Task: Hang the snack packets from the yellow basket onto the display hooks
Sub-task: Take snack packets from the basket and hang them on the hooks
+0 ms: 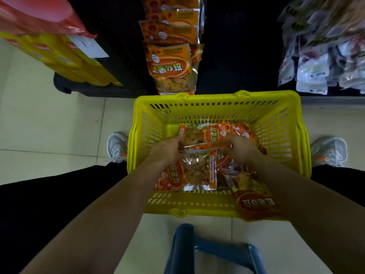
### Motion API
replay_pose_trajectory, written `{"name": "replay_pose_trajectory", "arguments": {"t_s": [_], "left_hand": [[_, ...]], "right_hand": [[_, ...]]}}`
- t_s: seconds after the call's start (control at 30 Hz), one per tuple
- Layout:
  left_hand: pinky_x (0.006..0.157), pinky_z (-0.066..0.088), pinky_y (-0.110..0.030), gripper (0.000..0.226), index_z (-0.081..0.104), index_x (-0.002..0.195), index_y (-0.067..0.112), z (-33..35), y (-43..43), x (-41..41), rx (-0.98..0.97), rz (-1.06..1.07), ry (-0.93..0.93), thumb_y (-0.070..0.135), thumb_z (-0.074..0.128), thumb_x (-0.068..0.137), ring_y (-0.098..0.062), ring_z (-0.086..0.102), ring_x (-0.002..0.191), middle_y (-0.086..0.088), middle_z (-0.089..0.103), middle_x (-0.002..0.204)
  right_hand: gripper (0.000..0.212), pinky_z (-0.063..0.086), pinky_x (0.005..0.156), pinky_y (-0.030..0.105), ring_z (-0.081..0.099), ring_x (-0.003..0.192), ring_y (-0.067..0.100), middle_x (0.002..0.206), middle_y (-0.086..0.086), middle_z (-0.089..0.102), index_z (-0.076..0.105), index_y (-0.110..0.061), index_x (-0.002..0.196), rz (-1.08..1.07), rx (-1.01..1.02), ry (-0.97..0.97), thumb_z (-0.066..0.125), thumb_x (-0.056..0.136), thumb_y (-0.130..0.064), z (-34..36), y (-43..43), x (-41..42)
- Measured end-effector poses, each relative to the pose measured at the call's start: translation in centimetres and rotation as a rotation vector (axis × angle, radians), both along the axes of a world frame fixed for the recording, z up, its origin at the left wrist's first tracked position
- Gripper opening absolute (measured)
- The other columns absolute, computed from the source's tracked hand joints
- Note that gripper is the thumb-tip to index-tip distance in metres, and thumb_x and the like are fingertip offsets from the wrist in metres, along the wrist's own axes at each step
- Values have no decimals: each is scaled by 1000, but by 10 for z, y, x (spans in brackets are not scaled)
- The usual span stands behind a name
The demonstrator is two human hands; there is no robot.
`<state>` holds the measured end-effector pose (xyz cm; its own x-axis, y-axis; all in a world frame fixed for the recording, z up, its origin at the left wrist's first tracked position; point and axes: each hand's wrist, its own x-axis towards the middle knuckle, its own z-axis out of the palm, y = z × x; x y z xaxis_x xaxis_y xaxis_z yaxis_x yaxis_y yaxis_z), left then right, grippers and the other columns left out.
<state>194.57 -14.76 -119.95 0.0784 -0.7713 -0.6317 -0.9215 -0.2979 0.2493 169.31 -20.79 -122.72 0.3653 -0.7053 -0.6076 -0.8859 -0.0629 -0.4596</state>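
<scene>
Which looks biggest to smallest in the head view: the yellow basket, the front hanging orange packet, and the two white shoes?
1. yellow basket
2. front hanging orange packet
3. left shoe and right shoe: about alike, both partly hidden, so unranked.

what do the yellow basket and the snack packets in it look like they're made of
Yellow basket: looks like rigid moulded plastic, evenly coloured with a slight sheen; its walls are pierced with regular slots.
Snack packets: thin glossy plastic film, crinkled and catching highlights, with clear windows showing the chips inside. The silvery bottom edges may be a foil layer, but that is hard to tell.
</scene>
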Motion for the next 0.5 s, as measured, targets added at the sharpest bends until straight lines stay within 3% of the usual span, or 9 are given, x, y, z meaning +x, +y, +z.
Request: {"name": "replay_pose_trajectory", "arguments": {"t_s": [0.1, 0.2, 0.37, 0.5], "left_hand": [[70, 44, -28, 16, 68, 97, 35, 0, 4, 7, 48, 28, 57, 47, 71, 87, -15, 63, 90, 6, 70, 101], [67, 41, -28, 19, 69, 97, 29, 0, 7, 13, -4, 128, 73, 47, 62, 94, -19, 62, 86, -2, 71, 99], [72, 42, -34, 26, 62, 98, 20, 3, 8, 20, -53, 279, 57, 44, 53, 99, -33, 61, 96, -16, 68, 107], [71, 39, -33, 26, 53, 90, 24, 7, 2, 18, -84, 364, 93, 47, 50, 100, -30, 58, 90, -13, 66, 103]], "right_hand": [[27, 51, 79, 33, 65, 94, 28, 107, 9, 71, 68, -19, 115, -128, -31, -39, 62, 94, -35, 7, -9, -4], [25, 43, 63, 26, 62, 77, 19, 99, 9, 71, 67, -18, 112, -284, -45, -72, 60, 96, -35, 14, -15, -11], [33, 47, 77, 34, 65, 101, 36, 111, 16, 70, 63, -12, 121, -405, -140, -63, 56, 98, -35, 26, -19, -21], [38, 42, 67, 26, 61, 80, 17, 112, 10, 68, 54, -12, 130, -510, -171, -121, 51, 101, -37, 39, -24, -21]]}}
